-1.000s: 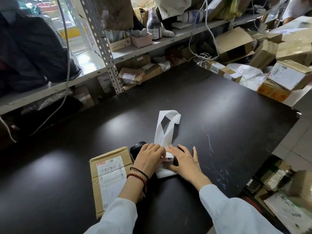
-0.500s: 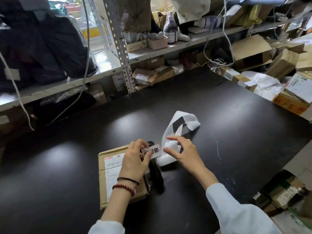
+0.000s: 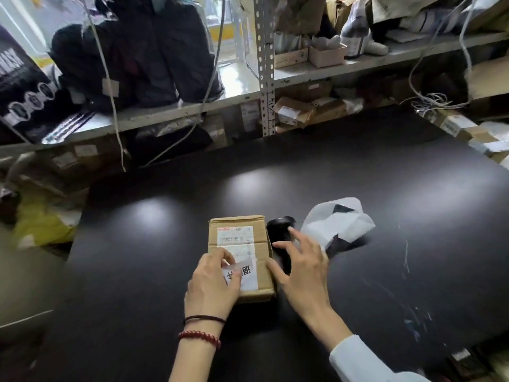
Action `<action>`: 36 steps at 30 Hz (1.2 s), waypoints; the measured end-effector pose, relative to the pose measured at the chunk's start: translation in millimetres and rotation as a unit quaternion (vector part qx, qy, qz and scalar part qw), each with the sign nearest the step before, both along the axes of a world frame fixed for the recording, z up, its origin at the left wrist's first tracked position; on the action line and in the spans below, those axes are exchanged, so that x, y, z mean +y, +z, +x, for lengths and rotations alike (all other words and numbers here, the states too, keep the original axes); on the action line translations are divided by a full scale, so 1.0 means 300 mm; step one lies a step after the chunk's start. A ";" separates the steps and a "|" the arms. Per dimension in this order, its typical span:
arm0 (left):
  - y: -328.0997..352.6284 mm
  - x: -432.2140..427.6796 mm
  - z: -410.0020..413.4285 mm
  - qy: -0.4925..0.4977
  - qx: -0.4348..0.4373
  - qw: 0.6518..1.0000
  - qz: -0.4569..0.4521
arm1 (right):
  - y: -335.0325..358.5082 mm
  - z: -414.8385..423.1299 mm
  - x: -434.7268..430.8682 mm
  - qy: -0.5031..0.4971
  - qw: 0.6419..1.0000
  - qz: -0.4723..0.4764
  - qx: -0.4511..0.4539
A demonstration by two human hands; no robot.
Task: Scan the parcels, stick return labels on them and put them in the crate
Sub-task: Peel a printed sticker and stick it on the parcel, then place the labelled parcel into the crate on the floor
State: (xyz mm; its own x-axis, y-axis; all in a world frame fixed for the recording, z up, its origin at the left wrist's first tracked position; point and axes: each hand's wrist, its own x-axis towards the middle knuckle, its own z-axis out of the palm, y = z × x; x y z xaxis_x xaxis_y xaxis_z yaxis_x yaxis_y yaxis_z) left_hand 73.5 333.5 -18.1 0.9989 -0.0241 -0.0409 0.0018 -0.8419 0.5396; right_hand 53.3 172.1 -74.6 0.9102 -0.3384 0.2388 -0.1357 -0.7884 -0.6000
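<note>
A small cardboard parcel (image 3: 240, 238) with a white shipping label lies on the black table (image 3: 165, 271). My left hand (image 3: 212, 282) pinches a white return label (image 3: 242, 272) with black characters and holds it against the parcel's near end. My right hand (image 3: 300, 266) hovers with spread fingers just right of the parcel, its thumb at the box's edge. Under that hand lies the black scanner (image 3: 279, 230). A curled strip of white label backing (image 3: 338, 224) lies to the right of the scanner. No crate is in view.
A metal shelf (image 3: 192, 108) runs along the table's far side with dark bags, small boxes and hanging cables. More cardboard parcels (image 3: 468, 130) pile at the far right. A yellow bag (image 3: 41, 224) sits off the table's left edge.
My left hand carried the peeled label from above the scanner down onto the parcel. My right hand let go of the backing strip and moved towards the parcel. The camera swung left.
</note>
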 end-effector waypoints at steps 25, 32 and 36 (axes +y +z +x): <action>-0.059 0.060 -0.117 0.089 0.001 0.974 -0.211 | 0.119 -0.074 0.093 0.134 0.915 0.374 0.066; 0.035 -0.021 -0.117 -0.044 -0.077 0.961 -0.261 | 0.220 -0.197 0.020 0.048 0.915 0.397 -0.056; 0.026 -0.163 -0.164 -0.165 -0.037 0.947 -0.274 | 0.202 -0.356 -0.067 -0.074 0.919 0.370 -0.113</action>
State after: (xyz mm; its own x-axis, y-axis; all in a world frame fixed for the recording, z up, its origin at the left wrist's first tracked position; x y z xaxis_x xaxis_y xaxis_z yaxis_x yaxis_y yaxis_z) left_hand 24.1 284.5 -10.4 0.9332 -0.3316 0.1385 -0.2676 -0.3839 0.8837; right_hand -53.6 152.1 -13.9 0.7960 -0.6011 0.0703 -0.0149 -0.1356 -0.9907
